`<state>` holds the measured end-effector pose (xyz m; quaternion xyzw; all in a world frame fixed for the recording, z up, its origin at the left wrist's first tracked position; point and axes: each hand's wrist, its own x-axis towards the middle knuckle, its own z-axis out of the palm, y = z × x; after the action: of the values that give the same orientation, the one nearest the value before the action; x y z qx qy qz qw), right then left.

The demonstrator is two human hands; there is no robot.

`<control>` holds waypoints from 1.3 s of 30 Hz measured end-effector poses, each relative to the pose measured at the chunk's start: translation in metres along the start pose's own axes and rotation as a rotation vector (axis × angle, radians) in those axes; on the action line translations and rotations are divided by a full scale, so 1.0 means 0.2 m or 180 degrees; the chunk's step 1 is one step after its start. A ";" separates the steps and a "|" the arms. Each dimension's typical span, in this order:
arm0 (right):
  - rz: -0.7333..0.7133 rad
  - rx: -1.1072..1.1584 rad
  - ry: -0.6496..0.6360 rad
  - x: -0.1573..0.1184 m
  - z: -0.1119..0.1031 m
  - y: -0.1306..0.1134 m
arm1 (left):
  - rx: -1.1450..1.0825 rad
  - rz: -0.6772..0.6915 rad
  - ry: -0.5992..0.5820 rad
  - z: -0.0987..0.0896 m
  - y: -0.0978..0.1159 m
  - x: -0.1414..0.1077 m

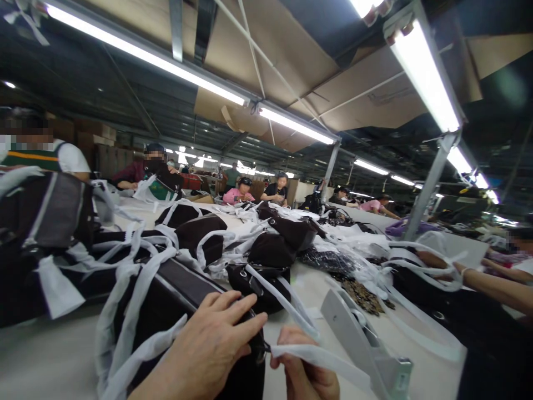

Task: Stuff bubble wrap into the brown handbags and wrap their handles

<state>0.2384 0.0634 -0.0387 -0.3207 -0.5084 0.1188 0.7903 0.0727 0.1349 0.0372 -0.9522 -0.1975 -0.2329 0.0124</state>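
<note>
A black bag [183, 283] with a grey panel and straps wrapped in white lies in front of me. My left hand [220, 339] rests on top of it, fingers stretched out and spread over its edge. Close beside it, my right hand [306, 364] is closed in a pinch on a white strip [328, 358] of thin wrapping. The strip meets a small dark piece at the bag's edge, perhaps a zipper pull; its detail is too small to tell. My right fingertips are partly hidden behind the strip.
More black bags [275, 244] with white-wrapped straps are heaped on the white table [303, 289]. A grey tape dispenser-like device [362, 344] stands right, near brown metallic pieces [362, 294]. A co-worker's arm [495, 289] reaches over a black bag at right. Several people work behind.
</note>
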 end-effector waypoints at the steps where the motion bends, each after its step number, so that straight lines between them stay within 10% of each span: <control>1: -0.0167 -0.0173 0.0029 0.00 0.00 -0.01 | -0.0033 -0.0012 0.0039 0.01 0.01 0.01; 10: -0.0154 -0.0614 0.0443 0.00 -0.06 0.09 | -0.0138 -0.0176 0.0097 0.07 0.04 0.06; 24: 0.0106 -0.1377 -0.0628 0.06 -0.01 0.06 | -0.0232 0.0038 0.0334 0.13 -0.02 0.07; 28: 0.0133 -0.1341 -0.0348 0.06 -0.04 0.05 | -0.0217 -0.0103 0.0412 0.14 0.00 0.06; 34: 0.0504 -0.0878 -0.1902 0.13 -0.15 -0.07 | -0.0092 0.0076 0.0755 0.19 -0.01 0.02; 39: 0.1344 0.0143 -0.2145 0.10 -0.15 -0.10 | 0.0106 0.0335 0.1038 0.16 -0.01 -0.17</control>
<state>0.2703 0.0470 -0.0201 -0.3439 -0.6594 0.3883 0.5443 0.0578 0.1285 -0.0059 -0.9104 -0.1466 -0.3800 0.0723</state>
